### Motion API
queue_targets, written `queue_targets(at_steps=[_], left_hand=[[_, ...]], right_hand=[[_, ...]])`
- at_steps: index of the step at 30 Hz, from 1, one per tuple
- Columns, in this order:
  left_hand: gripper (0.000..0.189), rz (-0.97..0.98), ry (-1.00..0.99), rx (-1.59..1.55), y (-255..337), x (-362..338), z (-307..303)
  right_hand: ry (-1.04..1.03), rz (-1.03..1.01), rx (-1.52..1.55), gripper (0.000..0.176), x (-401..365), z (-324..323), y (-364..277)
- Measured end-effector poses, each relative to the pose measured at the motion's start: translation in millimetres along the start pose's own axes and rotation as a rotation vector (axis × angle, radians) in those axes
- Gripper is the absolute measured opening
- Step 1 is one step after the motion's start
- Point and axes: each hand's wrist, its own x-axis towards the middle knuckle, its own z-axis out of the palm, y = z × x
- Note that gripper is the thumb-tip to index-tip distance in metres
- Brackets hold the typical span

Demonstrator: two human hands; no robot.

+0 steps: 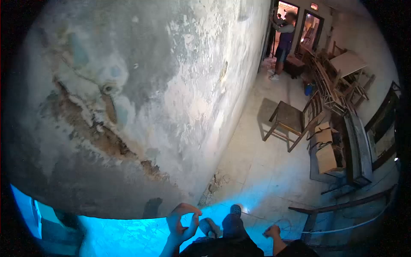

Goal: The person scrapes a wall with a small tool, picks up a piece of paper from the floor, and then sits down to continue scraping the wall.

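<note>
Plaster wall (141,85), peeling, near loosely curled empty left hand (183,225); right hand (272,231) apart, grip unclear; chair (289,120) beyond.

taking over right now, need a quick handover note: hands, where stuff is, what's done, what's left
Left hand: raised near the wall's foot, fingers curled toward the thumb, nothing seen in it.
Right hand: low over the floor, grip too small to tell.
Wall: plaster peeled and cracked, rubble at its base.
Wooden chair stands apart on the right; another person is by the far doorway.
Done: no patching or clearing shows.
Left: peeled plaster and rubble, as is.
</note>
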Motion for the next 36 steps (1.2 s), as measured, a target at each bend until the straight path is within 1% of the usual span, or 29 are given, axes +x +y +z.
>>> queue_targets(at_steps=[1,2,3,4,5,6,7,8,10,11,12,13,14,15,16,17,19,21,22,23,25,27,29,30,31,32,33,34,36], left_hand=[[0.010,-0.010,0.002,0.009,-2.4,4.3,6.1],[0.012,0.025,-0.030,0.019,-4.8,8.0,13.4],[0.013,0.056,-0.063,0.031,-5.2,10.5,19.4],[0.015,0.052,-0.085,0.012,-4.0,13.2,23.9],[0.015,0.039,-0.080,0.028,-3.2,15.1,28.5],[0.016,0.066,-0.076,0.017,-3.4,17.8,33.3],[0.017,0.098,-0.068,0.008,-3.5,21.2,36.7],[0.016,0.118,-0.064,0.083,-4.3,25.1,39.2],[0.015,0.106,-0.009,0.146,-7.8,30.7,46.6],[0.015,0.100,0.030,0.193,-8.0,32.4,52.6],[0.014,0.090,0.076,0.221,-7.3,35.6,58.9],[0.015,0.078,0.104,0.250,-5.0,36.6,63.0],[0.016,0.089,0.151,0.255,-3.6,38.1,68.1],[0.017,0.104,0.198,0.262,-3.5,39.7,73.3],[0.017,0.093,0.209,0.282,-1.5,40.9,78.8],[0.017,0.053,0.266,0.277,2.6,41.6,84.1],[0.017,0.012,0.329,0.286,4.9,41.1,89.6],[0.015,-0.042,0.461,0.391,6.5,36.6,96.8],[0.014,-0.065,0.491,0.412,6.7,33.1,96.5],[0.013,-0.097,0.481,0.497,7.7,29.3,93.7],[0.013,-0.121,0.525,0.553,6.5,25.4,92.5],[0.012,-0.117,0.531,0.570,5.0,23.0,94.1],[0.012,-0.093,0.520,0.667,6.8,23.1,95.3],[0.012,-0.090,0.518,0.672,7.3,24.3,96.5],[0.012,-0.076,0.571,0.569,8.2,25.9,100.3],[0.012,-0.063,0.623,0.464,9.3,26.7,103.3],[0.012,-0.066,0.623,0.467,10.6,26.2,102.7],[0.013,-0.040,0.598,0.486,10.1,27.4,101.7],[0.013,-0.019,0.567,0.509,10.8,26.5,99.5]], right_hand=[[-0.070,-0.043,-0.031,0.038,5.8,-35.5,-27.4],[0.301,-0.181,-0.179,0.034,16.1,-48.3,-46.6],[0.307,-0.249,0.121,0.030,-0.6,-107.8,-85.6],[0.378,-0.331,0.091,0.026,18.2,-135.7,-110.4],[0.318,-0.373,0.275,0.024,-24.7,-221.7,-167.5],[0.416,-0.489,0.312,0.020,30.1,-219.2,-180.4],[0.416,-0.785,0.686,0.017,14.1,-273.9,-222.9],[0.345,-0.802,0.697,0.014,-6.6,-326.9,-265.7],[0.267,-1.108,0.842,0.009,-46.6,-409.8,-334.6],[0.366,-1.290,0.668,0.006,-65.3,-446.6,-358.2],[0.381,-1.441,0.655,0.008,-58.1,-466.0,-380.5],[0.516,-1.675,0.632,0.012,-94.0,-510.8,-393.4],[0.478,-1.643,0.705,0.013,-124.2,-543.7,-399.0],[0.603,-1.640,0.745,0.020,-119.6,-560.9,-404.9],[0.554,-1.846,0.878,0.020,-139.1,-588.7,-408.7],[0.672,-1.864,0.839,0.022,-152.3,-606.2,-408.5],[0.713,-1.818,0.799,0.023,-156.8,-616.2,-411.3],[0.650,-1.882,0.617,0.023,-153.4,-591.0,-449.3],[0.609,-1.950,0.571,0.022,-144.2,-590.0,-455.0],[0.603,-1.960,0.569,0.022,-140.5,-595.1,-455.1],[0.632,-1.931,0.606,0.022,-133.3,-604.4,-444.6],[0.738,-1.966,0.706,0.021,-144.5,-628.9,-415.3],[0.812,-1.885,0.844,0.021,-138.8,-633.7,-403.2],[0.789,-1.916,0.879,0.021,-134.3,-628.0,-409.9],[0.752,-1.903,0.730,0.020,-137.1,-616.2,-425.7],[0.666,-1.938,0.665,0.020,-128.2,-601.2,-445.9],[0.579,-1.968,0.601,0.020,-123.4,-591.2,-457.8],[0.644,-1.921,0.560,0.020,-119.4,-595.9,-451.7],[0.725,-1.928,0.641,0.019,-116.9,-612.8,-434.5]])
